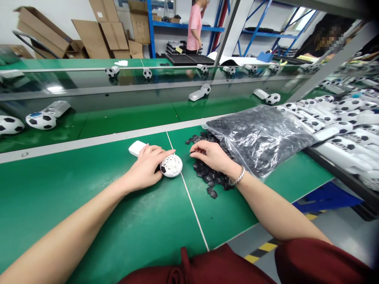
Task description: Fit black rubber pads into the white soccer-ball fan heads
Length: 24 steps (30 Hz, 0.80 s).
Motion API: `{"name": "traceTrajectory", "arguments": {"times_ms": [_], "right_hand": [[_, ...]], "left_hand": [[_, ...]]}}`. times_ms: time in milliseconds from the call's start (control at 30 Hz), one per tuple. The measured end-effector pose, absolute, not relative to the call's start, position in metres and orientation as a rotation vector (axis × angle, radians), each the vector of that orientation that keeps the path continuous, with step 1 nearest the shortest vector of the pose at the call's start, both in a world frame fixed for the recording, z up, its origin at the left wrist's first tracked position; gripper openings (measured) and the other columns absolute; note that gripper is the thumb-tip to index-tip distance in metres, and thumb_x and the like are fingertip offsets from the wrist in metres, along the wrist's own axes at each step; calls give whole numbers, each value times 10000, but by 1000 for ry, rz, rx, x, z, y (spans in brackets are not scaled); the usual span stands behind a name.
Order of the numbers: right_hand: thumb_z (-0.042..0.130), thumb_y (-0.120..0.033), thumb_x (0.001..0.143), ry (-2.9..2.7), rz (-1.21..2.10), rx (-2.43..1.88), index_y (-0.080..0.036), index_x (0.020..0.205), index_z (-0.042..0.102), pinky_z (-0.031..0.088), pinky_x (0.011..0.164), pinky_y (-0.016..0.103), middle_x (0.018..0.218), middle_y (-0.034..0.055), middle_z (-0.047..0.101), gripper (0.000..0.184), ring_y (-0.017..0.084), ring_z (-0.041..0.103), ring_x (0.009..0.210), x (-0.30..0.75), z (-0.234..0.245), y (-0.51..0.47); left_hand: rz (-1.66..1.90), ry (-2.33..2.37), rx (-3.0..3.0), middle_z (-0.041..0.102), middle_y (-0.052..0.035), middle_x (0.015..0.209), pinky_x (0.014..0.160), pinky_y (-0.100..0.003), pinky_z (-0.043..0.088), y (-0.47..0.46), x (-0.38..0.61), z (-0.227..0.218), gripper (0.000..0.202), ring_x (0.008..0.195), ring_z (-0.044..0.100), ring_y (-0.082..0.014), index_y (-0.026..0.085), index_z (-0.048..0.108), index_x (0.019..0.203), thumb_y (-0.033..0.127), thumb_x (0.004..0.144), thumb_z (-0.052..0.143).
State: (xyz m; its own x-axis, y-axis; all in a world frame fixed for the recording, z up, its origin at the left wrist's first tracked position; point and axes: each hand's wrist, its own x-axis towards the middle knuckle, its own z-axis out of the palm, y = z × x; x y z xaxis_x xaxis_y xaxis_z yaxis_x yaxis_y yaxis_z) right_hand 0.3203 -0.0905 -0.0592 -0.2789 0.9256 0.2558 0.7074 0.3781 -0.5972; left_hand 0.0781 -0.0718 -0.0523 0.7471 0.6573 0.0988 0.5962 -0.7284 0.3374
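Observation:
My left hand is closed around a white soccer-ball-shaped device, its round head poking out past my fingers and its white handle showing behind them. The head has openwork gaps and a few black patches. To the right, my right hand hovers over a pile of small black pentagon pieces, fingers curled with the tips together. Whether a piece sits between those fingertips is too small to make out. Beside the pile lies a clear plastic bag filled with more black pieces.
A black tray at the right is heaped with white soccer-ball devices. Beyond the bench edge a green conveyor carries several more. Cardboard boxes and a person in pink are at the back.

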Motion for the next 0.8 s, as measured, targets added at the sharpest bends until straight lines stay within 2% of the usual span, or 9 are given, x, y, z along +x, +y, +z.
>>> {"name": "traceTrajectory", "arguments": {"times_ms": [100,200,267,400,500,600,700,800], "right_hand": [[547,-196,815,-2111,555,-1159,-204,855,641,467,772,297,832,19,633,103,132,572,807,311,-52,-101],[504,-204,845,-2174,624,-1017,-241,910,651,476,772,303,845,19,611,165,132,568,827,303,-50,-109],[488,-204,856,-2206,649,-963,-249,932,650,482,761,295,863,21,603,184,128,569,831,299,-52,-113],[523,-198,837,-2239,583,-920,-222,915,627,478,768,303,846,22,626,132,138,569,820,290,-56,-117],[572,-214,806,-2194,559,-951,-202,871,588,479,751,303,786,11,628,68,136,569,757,285,-56,-118],[586,-249,795,-2132,578,-1013,-205,857,557,480,760,311,793,12,611,81,142,566,768,283,-59,-117],[631,-303,751,-2076,578,-1062,-203,934,537,482,781,340,910,44,592,228,175,554,874,283,-64,-115],[635,-315,741,-2046,698,-1080,-208,1117,477,499,789,351,1116,83,543,422,207,517,1030,283,-68,-113]], "left_hand": [[294,957,2635,513,-73,1155,1023,-519,140,-73,77,-51,679,1137,366,-281,245,356,1316,200,670,558],[305,975,2606,509,-85,1165,1022,-539,122,-73,78,-50,716,1148,356,-304,239,368,1311,422,670,630],[311,999,2594,512,-93,1164,1011,-539,149,-73,79,-51,761,1144,354,-314,230,386,1303,530,649,634],[340,1025,2579,529,-89,1156,1008,-534,153,-75,82,-53,809,1138,358,-312,220,406,1289,640,626,600],[374,1053,2570,546,-82,1124,1016,-544,114,-77,85,-54,807,1130,370,-308,211,434,1268,676,623,574],[432,1092,2559,566,-69,1073,1015,-536,126,-79,87,-56,738,1110,390,-302,211,477,1225,658,644,565],[465,1115,2558,577,-66,1066,1013,-527,147,-80,88,-55,668,1105,393,-297,206,497,1197,598,662,582],[460,1104,2543,580,-70,1066,1013,-524,167,-82,89,-53,621,1081,413,-287,201,502,1187,525,667,606]]}}
